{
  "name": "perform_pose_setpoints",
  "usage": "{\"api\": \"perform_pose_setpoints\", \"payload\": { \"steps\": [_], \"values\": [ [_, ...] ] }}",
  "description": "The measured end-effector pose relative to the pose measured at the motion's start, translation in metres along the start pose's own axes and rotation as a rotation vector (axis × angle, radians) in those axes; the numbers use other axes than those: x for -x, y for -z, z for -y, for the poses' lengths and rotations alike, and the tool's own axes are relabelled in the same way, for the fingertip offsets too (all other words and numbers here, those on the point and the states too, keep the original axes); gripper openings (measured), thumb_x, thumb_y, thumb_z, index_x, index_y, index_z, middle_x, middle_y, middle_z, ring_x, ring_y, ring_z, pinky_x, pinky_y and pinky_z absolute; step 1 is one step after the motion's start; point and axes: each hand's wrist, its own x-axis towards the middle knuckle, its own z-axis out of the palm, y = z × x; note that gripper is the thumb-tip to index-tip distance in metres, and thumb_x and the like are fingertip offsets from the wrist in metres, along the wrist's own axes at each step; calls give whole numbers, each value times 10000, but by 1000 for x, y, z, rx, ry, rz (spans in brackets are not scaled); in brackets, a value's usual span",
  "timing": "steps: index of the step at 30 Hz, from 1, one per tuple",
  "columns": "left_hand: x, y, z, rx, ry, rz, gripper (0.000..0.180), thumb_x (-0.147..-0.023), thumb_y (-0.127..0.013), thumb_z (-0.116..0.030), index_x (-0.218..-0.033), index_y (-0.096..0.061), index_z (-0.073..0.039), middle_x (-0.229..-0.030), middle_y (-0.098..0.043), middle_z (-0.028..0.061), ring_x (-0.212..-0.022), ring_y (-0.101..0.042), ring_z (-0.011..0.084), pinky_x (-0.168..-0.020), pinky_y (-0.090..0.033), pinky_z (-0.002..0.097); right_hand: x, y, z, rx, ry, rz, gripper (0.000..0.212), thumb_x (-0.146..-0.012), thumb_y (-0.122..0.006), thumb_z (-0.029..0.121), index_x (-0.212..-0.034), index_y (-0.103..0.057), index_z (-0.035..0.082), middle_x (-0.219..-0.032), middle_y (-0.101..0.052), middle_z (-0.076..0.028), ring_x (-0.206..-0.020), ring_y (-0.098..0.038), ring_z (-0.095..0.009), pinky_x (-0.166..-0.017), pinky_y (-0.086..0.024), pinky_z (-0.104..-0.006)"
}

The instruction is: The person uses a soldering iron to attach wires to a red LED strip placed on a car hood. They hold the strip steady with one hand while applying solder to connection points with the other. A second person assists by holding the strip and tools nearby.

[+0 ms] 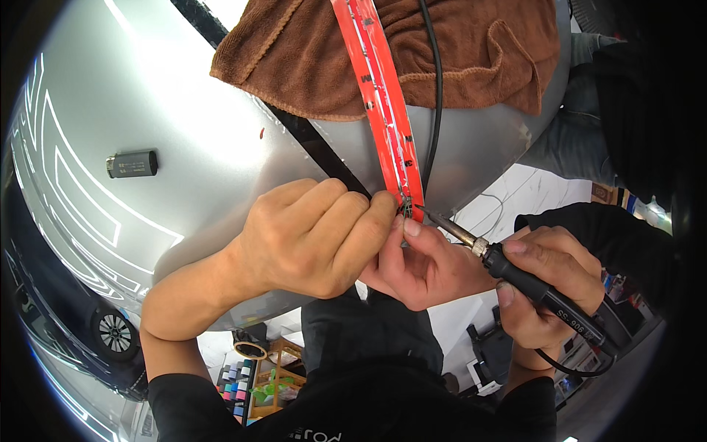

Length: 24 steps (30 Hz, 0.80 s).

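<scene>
Okay, left hand (313,239) curls against flat glossy red strip (384,107), hold unclear; right hand (568,265) grips black metal-tipped soldering iron (527,282).

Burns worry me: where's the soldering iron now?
In the head view's right half, the soldering iron is in the person's right hand, tip near the red strip.
</scene>
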Motion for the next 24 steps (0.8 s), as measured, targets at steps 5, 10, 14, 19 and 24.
{"api": "perform_pose_setpoints", "payload": {
  "steps": [5, 10, 14, 19, 24],
  "values": [
    [0, 1, 0, -3, -5, 14, 324, -712, -738, -90, -995, -744, 68, -736, -534, 17, -592, -500, 121, -467, -372, 262, -3, 0, 1, 42, -11, -6, 428, -755, -835, 114, -1142, -780, -61, -824, -751, -163, -683, -740, -236, -676, -609, -333],
    [1, 0, -1, -21, -11, 4, 323, -699, -731, -91, -984, -741, 63, -741, -532, 18, -601, -503, 121, -466, -373, 258, -5, 4, 0, 44, -5, 38, 454, -791, -851, 29, -1233, -766, -30, -832, -768, -151, -659, -762, -246, -600, -603, -319],
    [1, 1, -1, -28, -14, 10, 316, -702, -733, -95, -978, -740, 59, -742, -528, 17, -603, -503, 120, -467, -374, 255, -4, 4, -2, 31, -23, 41, 440, -806, -850, 39, -1233, -766, -29, -821, -759, -139, -645, -748, -237, -596, -592, -316],
    [1, 1, 0, -40, -15, 7, 337, -690, -729, -110, -983, -741, 54, -743, -519, 14, -607, -504, 118, -468, -376, 253, -8, 4, -1, 28, 5, 36, 436, -790, -841, 37, -1215, -768, -30, -852, -747, -135, -647, -733, -235, -594, -576, -316],
    [0, 0, -1, -44, -8, 5, 353, -684, -724, -127, -988, -743, 53, -739, -504, 11, -607, -501, 120, -467, -376, 256, -5, -2, 0, 22, 81, 37, 386, -750, -780, 76, -1119, -774, -36, -850, -710, -122, -711, -721, -245, -669, -601, -356]
  ]
}}
